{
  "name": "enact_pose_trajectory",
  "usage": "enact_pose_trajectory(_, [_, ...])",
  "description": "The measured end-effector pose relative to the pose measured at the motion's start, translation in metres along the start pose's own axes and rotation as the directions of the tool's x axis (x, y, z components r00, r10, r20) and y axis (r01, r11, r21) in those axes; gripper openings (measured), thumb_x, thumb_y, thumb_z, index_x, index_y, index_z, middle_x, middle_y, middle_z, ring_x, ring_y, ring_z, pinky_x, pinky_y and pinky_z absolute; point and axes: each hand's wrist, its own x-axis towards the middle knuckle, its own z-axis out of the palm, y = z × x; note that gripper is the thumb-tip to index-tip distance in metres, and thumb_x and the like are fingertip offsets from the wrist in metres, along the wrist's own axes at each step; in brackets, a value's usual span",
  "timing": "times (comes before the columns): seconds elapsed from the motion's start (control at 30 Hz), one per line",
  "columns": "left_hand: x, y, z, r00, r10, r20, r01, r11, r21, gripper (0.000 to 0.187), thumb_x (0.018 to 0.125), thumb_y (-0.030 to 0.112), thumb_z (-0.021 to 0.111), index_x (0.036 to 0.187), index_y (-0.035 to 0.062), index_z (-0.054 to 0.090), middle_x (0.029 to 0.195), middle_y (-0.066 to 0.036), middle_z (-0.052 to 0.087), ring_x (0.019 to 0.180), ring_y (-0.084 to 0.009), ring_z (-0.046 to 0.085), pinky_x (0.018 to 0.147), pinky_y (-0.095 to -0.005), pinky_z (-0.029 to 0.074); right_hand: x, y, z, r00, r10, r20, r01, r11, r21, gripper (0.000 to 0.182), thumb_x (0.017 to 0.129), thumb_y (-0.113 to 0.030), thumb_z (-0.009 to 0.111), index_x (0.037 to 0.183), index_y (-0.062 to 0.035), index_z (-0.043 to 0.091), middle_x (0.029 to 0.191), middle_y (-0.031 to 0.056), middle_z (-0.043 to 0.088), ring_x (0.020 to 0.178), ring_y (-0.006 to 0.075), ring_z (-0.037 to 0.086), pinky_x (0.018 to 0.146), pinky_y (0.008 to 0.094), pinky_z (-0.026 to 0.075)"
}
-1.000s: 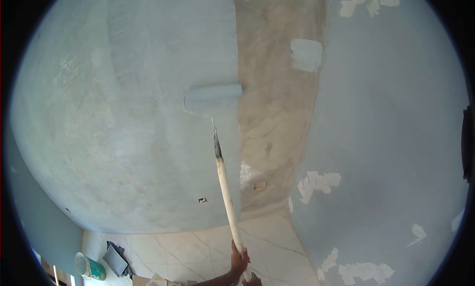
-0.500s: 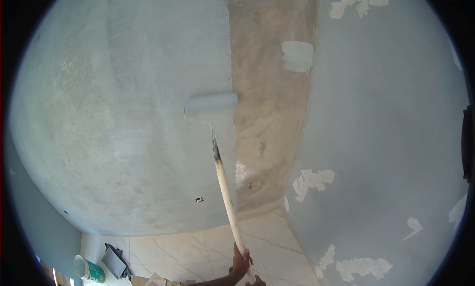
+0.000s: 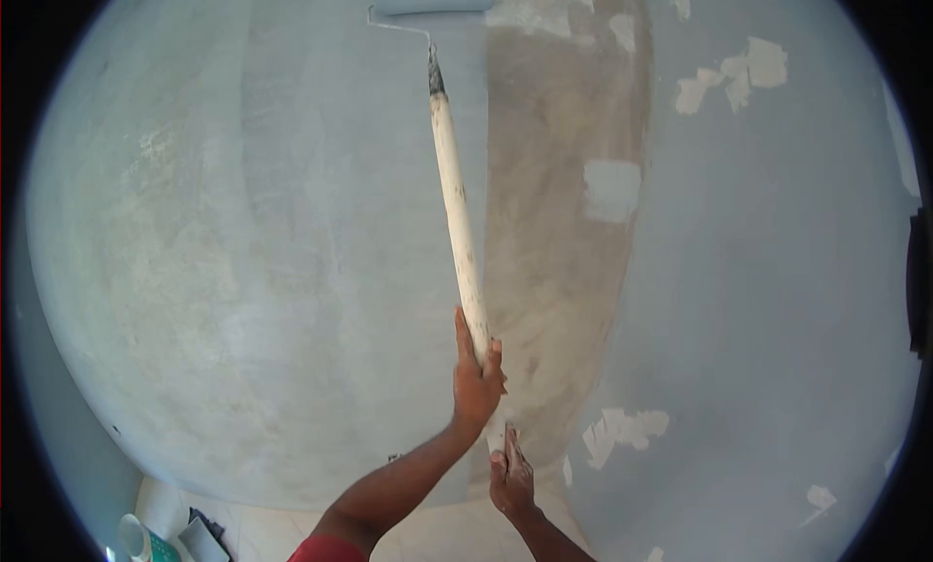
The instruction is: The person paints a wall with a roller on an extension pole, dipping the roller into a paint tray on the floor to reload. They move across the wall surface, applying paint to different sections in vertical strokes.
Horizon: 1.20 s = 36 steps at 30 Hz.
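A paint roller (image 3: 433,3) rests against the upper wall, its pale blue sleeve lying level across the edge between blue paint and bare brown plaster. Its wire frame runs down to a long whitish pole (image 3: 454,197) with a dark upper end. My left hand (image 3: 477,379) is wrapped round the pole in its lower part, with one finger laid along it. Below that, my right hand (image 3: 512,476) grips the pole near its bottom end. Brown plaster (image 3: 554,270) shows just right of the pole.
The right-hand wall (image 3: 748,299) is blue with several whitish filler patches (image 3: 627,431). At the lower left, a green and white bucket (image 3: 146,541) and a grey tray (image 3: 202,541) stand on the pale tiled floor (image 3: 282,528). A socket hole (image 3: 394,457) is partly hidden by my left arm.
Both hands have risen with the pole, and the roller has moved up the wall to near the top of view. The view has tilted upward, so less floor shows.
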Motion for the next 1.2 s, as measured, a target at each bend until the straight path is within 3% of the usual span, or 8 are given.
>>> enact_pose_trajectory(0.1, [0.076, 0.041, -0.005, 0.994, 0.113, 0.006, -0.113, 0.992, 0.057, 0.075, 0.099, 0.019, 0.051, 0.154, 0.016, 0.001, 0.078, -0.011, 0.06, 0.05, -0.0146, 0.054, 0.043, -0.0296, 0.049, 0.085, -0.04, -0.002, 0.998, -0.056, -0.017, 0.057, 0.994, 0.092, 0.058, 0.102, -0.032, 0.037, 0.147, 0.0035, 0.025, 0.144, 0.0285, 0.038, 0.129, 0.0427, 0.044, 0.104, 0.0426, 0.039])
enact_pose_trajectory(0.17, [0.13, 0.072, -0.005, 0.981, 0.192, -0.007, -0.191, 0.977, 0.099, 0.074, 0.099, 0.019, 0.051, 0.154, 0.0153, 0.002, 0.08, -0.013, 0.062, 0.049, -0.0163, 0.055, 0.043, -0.0308, 0.049, 0.149, -0.042, 0.009, 0.964, -0.209, -0.164, 0.211, 0.977, -0.004, 0.06, 0.101, -0.035, 0.037, 0.151, -0.004, 0.023, 0.085, 0.0115, 0.058, 0.066, 0.0213, 0.056, 0.065, 0.0347, 0.05])
enact_pose_trajectory(0.23, [0.18, 0.105, -0.001, 0.965, 0.261, -0.035, -0.257, 0.962, 0.096, 0.071, 0.098, 0.017, 0.051, 0.154, 0.0156, 0.007, 0.08, -0.011, 0.059, 0.047, -0.0149, 0.053, 0.04, -0.03, 0.048, 0.199, -0.095, -0.008, 0.989, -0.121, -0.084, 0.133, 0.979, 0.152, 0.06, 0.102, -0.037, 0.034, 0.148, 0.0002, 0.024, 0.141, 0.0261, 0.043, 0.117, 0.0386, 0.055, 0.099, 0.0425, 0.043])
enact_pose_trajectory(0.53, [0.368, 0.262, 0.004, 0.879, 0.47, -0.083, -0.466, 0.882, 0.067, 0.061, 0.094, 0.015, 0.05, 0.148, 0.0203, 0.021, 0.073, -0.006, 0.052, 0.047, -0.0151, 0.051, 0.038, -0.0317, 0.047, 0.387, -0.252, -0.058, 0.941, -0.302, -0.151, 0.327, 0.926, 0.188, 0.056, 0.103, -0.034, 0.032, 0.149, -0.0032, 0.025, 0.114, 0.0194, 0.06, 0.076, 0.0266, 0.061, 0.082, 0.0403, 0.048])
enact_pose_trajectory(0.6, [0.392, 0.289, 0.005, 0.868, 0.491, -0.077, -0.488, 0.871, 0.05, 0.061, 0.094, 0.015, 0.05, 0.148, 0.0204, 0.022, 0.072, -0.006, 0.052, 0.048, -0.0152, 0.051, 0.038, -0.0323, 0.047, 0.411, -0.272, -0.061, 0.856, -0.437, -0.277, 0.483, 0.867, 0.122, 0.051, 0.103, -0.033, 0.033, 0.152, -0.0198, 0.026, 0.071, 0.0045, 0.049, 0.043, 0.0105, 0.044, 0.038, 0.0279, 0.042])
enact_pose_trajectory(0.7, [0.389, 0.28, 0.003, 0.872, 0.483, -0.084, -0.481, 0.876, 0.046, 0.061, 0.094, 0.015, 0.05, 0.148, 0.02, 0.021, 0.072, -0.007, 0.052, 0.047, -0.0152, 0.051, 0.037, -0.0325, 0.046, 0.376, -0.297, -0.076, 0.98, -0.19, -0.066, 0.2, 0.947, 0.25, 0.056, 0.103, -0.035, 0.032, 0.149, -0.0034, 0.026, 0.104, 0.017, 0.061, 0.073, 0.025, 0.06, 0.08, 0.0402, 0.049])
enact_pose_trajectory(0.93, [0.285, 0.157, -0.008, 0.902, 0.431, -0.03, -0.427, 0.901, 0.078, 0.066, 0.097, 0.018, 0.05, 0.152, 0.0156, 0.013, 0.072, -0.006, 0.051, 0.045, -0.0134, 0.05, 0.035, -0.0293, 0.045, 0.306, -0.158, -0.008, 0.973, -0.189, -0.132, 0.205, 0.972, 0.115, 0.06, 0.103, -0.038, 0.031, 0.15, -0.0023, 0.022, 0.118, 0.0212, 0.059, 0.076, 0.026, 0.062, 0.076, 0.0399, 0.05])
enact_pose_trajectory(1.2, [0.271, 0.143, -0.021, 0.937, 0.347, -0.034, -0.34, 0.93, 0.138, 0.07, 0.097, 0.019, 0.05, 0.154, 0.0171, 0.009, 0.072, -0.005, 0.05, 0.045, -0.0129, 0.049, 0.037, -0.0287, 0.046, 0.295, -0.14, 0.021, 0.945, -0.256, -0.205, 0.296, 0.935, 0.196, 0.059, 0.102, -0.038, 0.036, 0.153, -0.0115, 0.02, 0.076, 0.0049, 0.051, 0.054, 0.011, 0.046, 0.048, 0.027, 0.046])
